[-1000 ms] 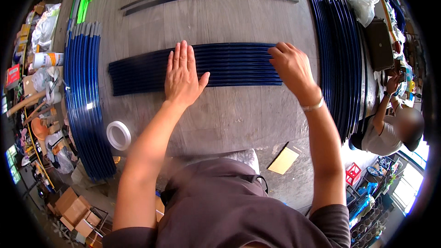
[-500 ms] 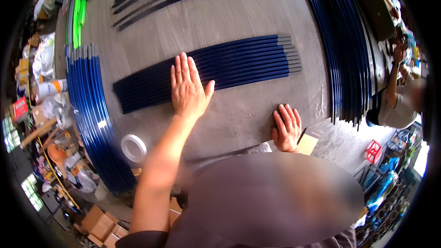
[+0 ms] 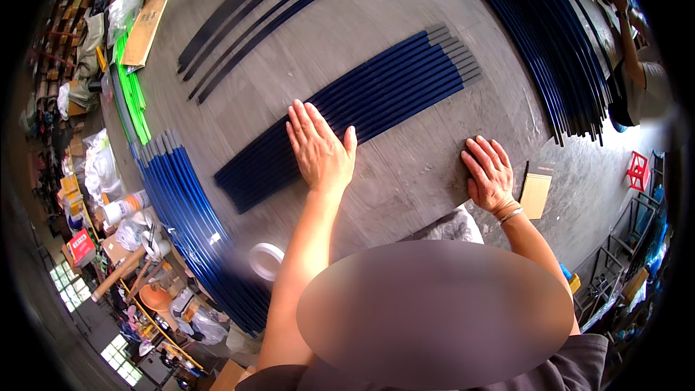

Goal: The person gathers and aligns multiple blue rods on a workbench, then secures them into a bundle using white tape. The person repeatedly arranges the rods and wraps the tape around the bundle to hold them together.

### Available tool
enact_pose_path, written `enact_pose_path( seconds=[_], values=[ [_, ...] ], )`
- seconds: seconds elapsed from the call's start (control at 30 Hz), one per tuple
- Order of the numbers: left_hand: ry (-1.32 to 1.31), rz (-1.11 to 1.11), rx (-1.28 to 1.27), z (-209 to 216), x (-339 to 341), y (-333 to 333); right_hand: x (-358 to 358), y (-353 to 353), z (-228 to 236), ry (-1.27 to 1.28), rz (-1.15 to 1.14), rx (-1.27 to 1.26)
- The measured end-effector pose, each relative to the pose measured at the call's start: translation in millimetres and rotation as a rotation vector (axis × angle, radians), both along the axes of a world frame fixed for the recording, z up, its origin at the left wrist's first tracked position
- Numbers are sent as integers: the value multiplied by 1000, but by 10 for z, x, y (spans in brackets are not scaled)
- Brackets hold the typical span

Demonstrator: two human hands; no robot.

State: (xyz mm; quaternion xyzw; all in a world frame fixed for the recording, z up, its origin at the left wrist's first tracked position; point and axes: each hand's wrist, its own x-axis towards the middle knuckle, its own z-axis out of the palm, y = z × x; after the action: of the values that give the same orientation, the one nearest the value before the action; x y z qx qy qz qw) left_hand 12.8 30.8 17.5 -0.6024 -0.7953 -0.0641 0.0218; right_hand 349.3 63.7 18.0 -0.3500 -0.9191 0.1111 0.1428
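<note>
My left hand (image 3: 321, 148) lies flat with fingers stretched out on a row of dark blue rods (image 3: 391, 94), touching their upper surface. The rods lie side by side on the grey table (image 3: 391, 181), with grey tips at the right end. At the table's near edge, to the right, my right hand (image 3: 491, 174) rests on the top with its fingers slightly apart and nothing in them. A white ring-shaped roll (image 3: 266, 261), perhaps tape, is beside my left forearm.
More blue rods (image 3: 192, 224) are stacked along the left edge, and a large bundle (image 3: 543, 43) lies at the right. Separate dark strips (image 3: 239, 29) lie at the back. Green strips (image 3: 132, 90) stand near a wooden board (image 3: 147, 29). A co-worker (image 3: 644, 80) is at the far right, above a red stool (image 3: 638, 170).
The whole view has turned, so the table and rods appear tilted up to the right. My left hand stays flat on the rods, and more of my right forearm shows.
</note>
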Motion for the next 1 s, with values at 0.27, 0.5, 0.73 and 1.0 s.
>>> enact_pose_path(
  seconds=[0.27, 0.5, 0.73, 1.0],
  values=[
    [25, 2, -8, -8, -42, 50, -7, 7, 21, -9, 9, -10],
    [18, 3, -7, 7, -66, 82, -24, 3, 38, -25, 3, 3],
    [11, 1, 5, -13, -53, 86, -10, -1, 44, -16, -1, 10],
    [-13, 19, 42, -8, -55, 76, -7, 20, -9, -27, 1, 29]
  ],
)
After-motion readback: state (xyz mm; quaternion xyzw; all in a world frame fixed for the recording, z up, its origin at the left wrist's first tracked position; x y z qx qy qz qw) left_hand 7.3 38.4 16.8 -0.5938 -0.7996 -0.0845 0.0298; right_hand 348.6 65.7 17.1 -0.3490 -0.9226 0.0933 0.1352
